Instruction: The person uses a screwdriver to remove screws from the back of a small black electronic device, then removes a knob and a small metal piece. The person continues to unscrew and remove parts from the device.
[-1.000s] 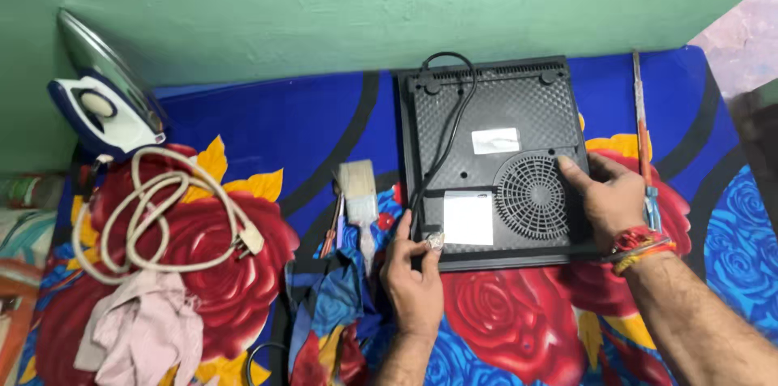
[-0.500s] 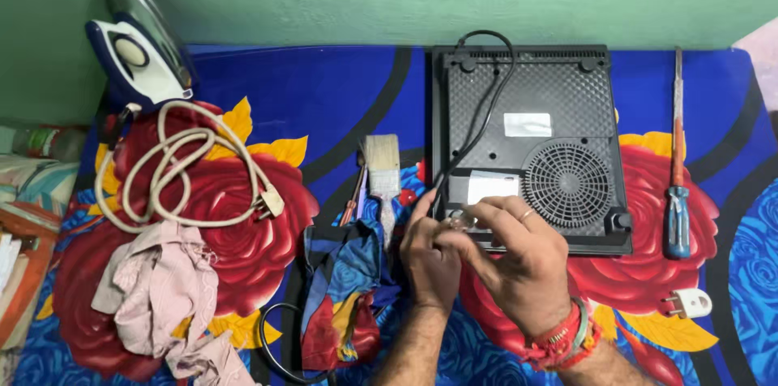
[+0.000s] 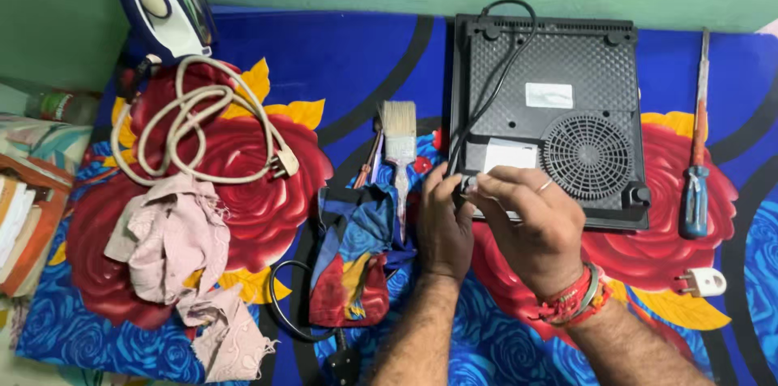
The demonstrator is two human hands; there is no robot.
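Black induction cooktop point(image 3: 559, 70), laid underside up on the floral sheet point(image 3: 365, 53) against the wall, exposing fan grille and feet. Left hand point(image 3: 444, 228) and right hand point(image 3: 531, 228) meet at its near-left corner, fingertips pinched together on a small fitting, possibly a screw. Paintbrush point(image 3: 399, 143) and screwdriver point(image 3: 695, 183) flank it.

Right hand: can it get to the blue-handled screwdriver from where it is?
Probably yes. The right hand sits at the near edge of the black appliance; the screwdriver lies alone on the cloth to its right, handle toward the person, with nothing between them. Only the white plug is nearby.
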